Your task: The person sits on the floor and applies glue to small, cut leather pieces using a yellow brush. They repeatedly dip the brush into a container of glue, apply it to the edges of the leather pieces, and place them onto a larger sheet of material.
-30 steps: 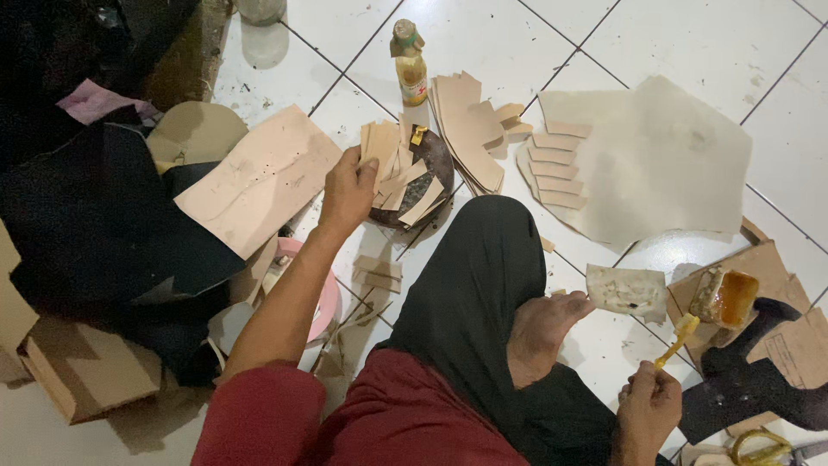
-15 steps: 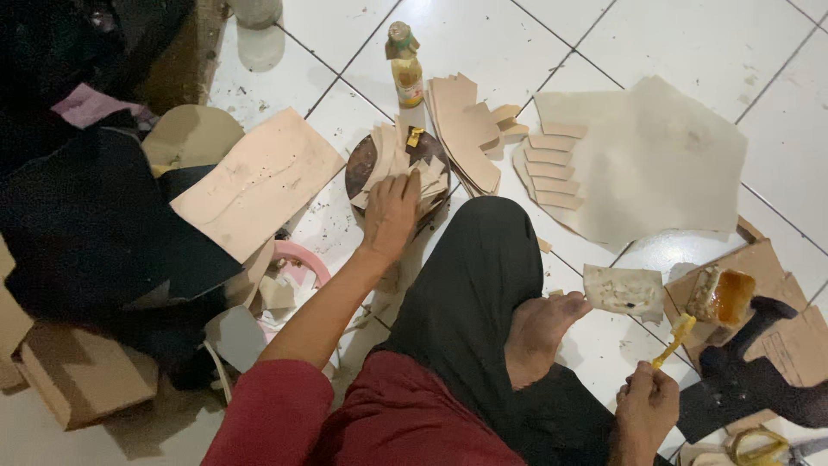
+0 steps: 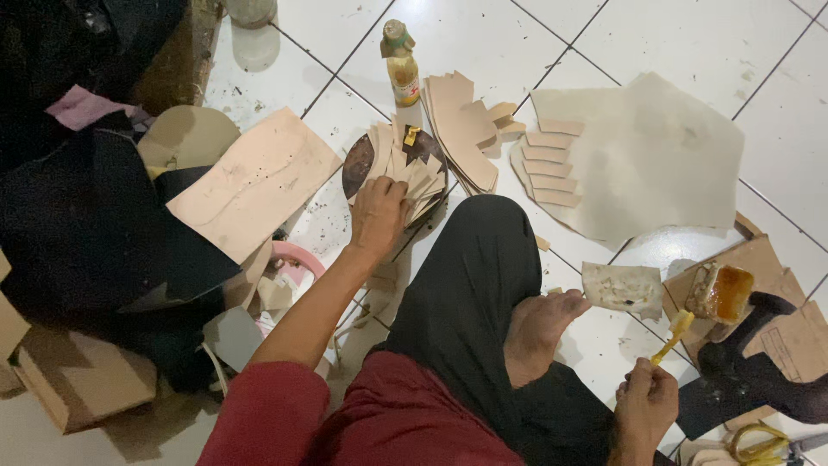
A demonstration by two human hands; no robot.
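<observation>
I sit on a white tiled floor with one black-clad knee raised. My left hand (image 3: 378, 210) reaches forward and rests on a pile of small tan leather pieces (image 3: 410, 168) lying on a round dark tray (image 3: 355, 164); its fingers press on the pieces. My right hand (image 3: 645, 406), low at the right, is closed around a yellow-handled brush (image 3: 675, 331) whose tip points toward a small open pot of amber glue (image 3: 723, 292). A pale rectangular piece (image 3: 623, 287) lies beside my bare foot (image 3: 539, 326).
A glue bottle (image 3: 402, 65) stands behind the tray. Fanned tan cut pieces (image 3: 464, 125) and a large pale sheet (image 3: 655, 155) lie ahead. A tan sheet (image 3: 254, 181), dark material (image 3: 78, 224), cardboard (image 3: 69, 380) and a pink ring (image 3: 297, 259) crowd the left. A black shoe last (image 3: 750, 362) stands at right.
My left hand has moved down and to the right, from holding pieces above the tray to resting flat on the pile. The right hand with the brush has stayed in place.
</observation>
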